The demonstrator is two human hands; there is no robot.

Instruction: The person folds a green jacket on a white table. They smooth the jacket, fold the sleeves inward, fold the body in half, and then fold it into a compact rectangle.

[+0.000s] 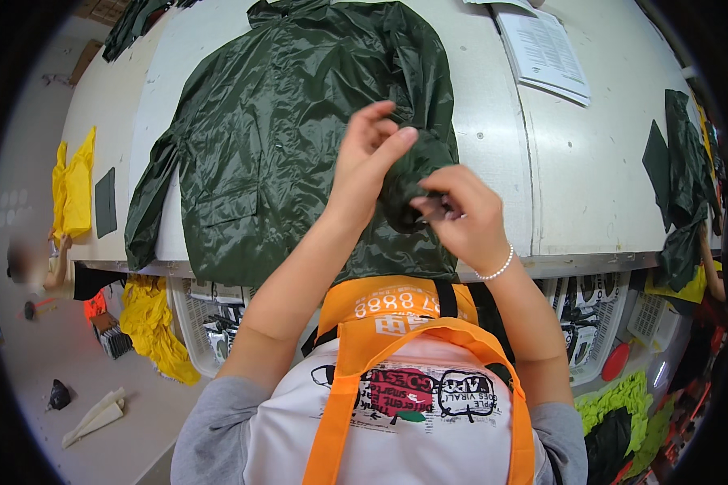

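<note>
A shiny dark green rain jacket (pixel 243 129) is spread on the pale worktable, its front facing up and its hem at the near edge. One sleeve (pixel 412 170) is bunched up between my hands over the jacket's right side. My left hand (pixel 368 158) is raised along the sleeve, thumb and fingers apart. My right hand (pixel 465 210), with a beaded bracelet at the wrist, pinches the dark sleeve end. Something small and shiny shows between its fingers, too blurred to name.
Printed sheets (pixel 546 52) lie on the worktable (pixel 574 178) at the back right. White baskets (pixel 190 323) with packets stand below its near edge. Another person's hand (pixel 61 242) is by a yellow garment (pixel 74 194) at left; more dark green garments (pixel 683 162) lie at right.
</note>
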